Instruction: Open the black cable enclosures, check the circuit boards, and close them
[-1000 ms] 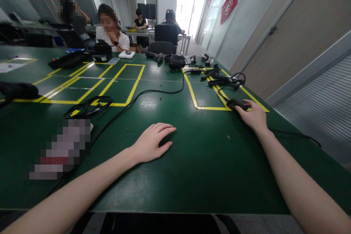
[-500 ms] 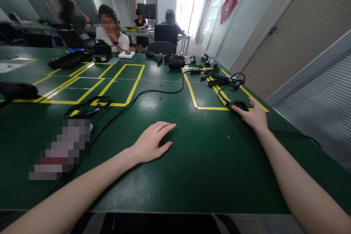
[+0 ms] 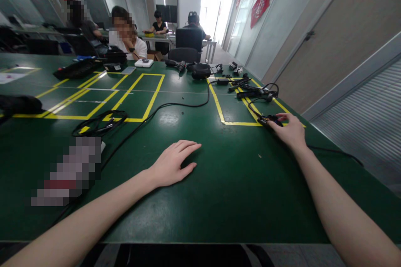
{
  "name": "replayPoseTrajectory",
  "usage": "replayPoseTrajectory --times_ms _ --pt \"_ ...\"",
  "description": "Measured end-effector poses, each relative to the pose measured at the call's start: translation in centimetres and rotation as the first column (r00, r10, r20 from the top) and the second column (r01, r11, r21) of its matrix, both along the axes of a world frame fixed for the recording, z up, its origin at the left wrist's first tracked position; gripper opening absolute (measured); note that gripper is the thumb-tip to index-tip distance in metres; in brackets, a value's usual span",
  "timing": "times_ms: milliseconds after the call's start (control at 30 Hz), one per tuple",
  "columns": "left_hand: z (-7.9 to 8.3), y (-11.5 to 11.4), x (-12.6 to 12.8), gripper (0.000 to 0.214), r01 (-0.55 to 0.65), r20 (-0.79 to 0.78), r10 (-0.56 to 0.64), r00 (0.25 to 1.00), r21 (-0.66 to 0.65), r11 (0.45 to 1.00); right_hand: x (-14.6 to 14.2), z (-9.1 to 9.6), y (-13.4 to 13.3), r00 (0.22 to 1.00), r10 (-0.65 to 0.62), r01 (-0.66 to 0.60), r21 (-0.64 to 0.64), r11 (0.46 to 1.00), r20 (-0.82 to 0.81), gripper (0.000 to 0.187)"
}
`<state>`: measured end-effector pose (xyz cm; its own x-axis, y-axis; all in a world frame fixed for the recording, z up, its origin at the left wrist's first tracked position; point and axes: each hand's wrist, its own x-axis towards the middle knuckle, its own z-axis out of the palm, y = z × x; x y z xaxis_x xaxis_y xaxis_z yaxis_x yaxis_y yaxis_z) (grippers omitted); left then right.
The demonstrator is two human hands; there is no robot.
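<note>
My left hand [image 3: 175, 163] lies on the green table [image 3: 213, 200], fingers stretched out, thumb apart, with nothing in it. At the right, my right hand [image 3: 290, 131] has its thumb and fingers around a small black device [image 3: 275, 119] with a cable and some thin coloured wires at its left end. The device rests near the corner of a yellow tape outline, and my hand hides part of it; its exact kind I cannot make out. Just beyond lie black cabled parts [image 3: 253, 91] in a loose tangle.
A black cable [image 3: 166, 104] runs across the table, left of my left hand. A coiled cable [image 3: 100, 123] and a blurred-out object [image 3: 72, 167] lie at the left. Along the far side are a power drill [image 3: 180, 66], a black case [image 3: 201, 71] and a white box [image 3: 144, 63]. Several people sit beyond.
My right hand's fingers have closed in from spread apart onto the black device. My left hand has stayed where it was.
</note>
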<state>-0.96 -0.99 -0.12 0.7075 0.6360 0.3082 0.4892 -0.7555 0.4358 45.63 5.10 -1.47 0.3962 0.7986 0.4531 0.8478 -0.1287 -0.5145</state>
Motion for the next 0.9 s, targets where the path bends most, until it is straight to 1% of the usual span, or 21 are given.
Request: replayPoseTrajectory --times_ms 100,233,300,400,567,700,767,900 --pt "-0.1 0.1 0.0 0.044 0.003 -0.011 -0.003 1.0 0.004 1.0 -0.2 0.0 0.0 0.999 -0.02 0.016 -0.08 0.997 -0.04 0.046" --pt "-0.1 0.0 0.0 0.042 0.007 -0.009 -0.007 1.0 0.009 1.0 -0.8 0.5 -0.2 1.0 0.001 -0.003 -0.123 0.992 -0.024 0.042" --pt "-0.1 0.0 0.0 0.041 0.009 -0.009 -0.009 1.0 0.009 1.0 -1.0 0.7 -0.3 0.999 0.013 -0.017 -0.133 0.991 -0.031 0.042" --pt "0.0 -0.1 0.0 0.04 0.01 -0.013 -0.01 1.0 0.008 1.0 -1.1 0.9 -0.4 0.998 0.035 -0.041 -0.114 0.993 -0.055 0.046" --pt "0.2 -0.1 0.1 0.04 0.015 -0.017 -0.014 1.0 0.007 1.0 -1.5 0.9 -0.4 0.995 0.041 -0.049 -0.093 0.994 -0.088 0.044" --pt "0.1 -0.1 0.1 0.039 0.014 -0.019 -0.014 1.0 0.015 1.0 -2.0 1.3 -0.6 0.987 0.055 -0.062 -0.046 0.997 -0.15 0.049" --pt "0.1 -0.1 0.1 0.039 0.018 -0.019 -0.018 1.0 0.017 1.0 -2.0 1.7 -0.8 0.988 0.033 -0.037 -0.028 0.999 -0.149 0.047" --pt "0.1 -0.2 0.1 0.037 0.017 -0.021 -0.017 1.0 0.02 1.0 -1.3 2.0 -0.8 0.996 -0.054 0.051 -0.039 0.998 -0.07 0.038"
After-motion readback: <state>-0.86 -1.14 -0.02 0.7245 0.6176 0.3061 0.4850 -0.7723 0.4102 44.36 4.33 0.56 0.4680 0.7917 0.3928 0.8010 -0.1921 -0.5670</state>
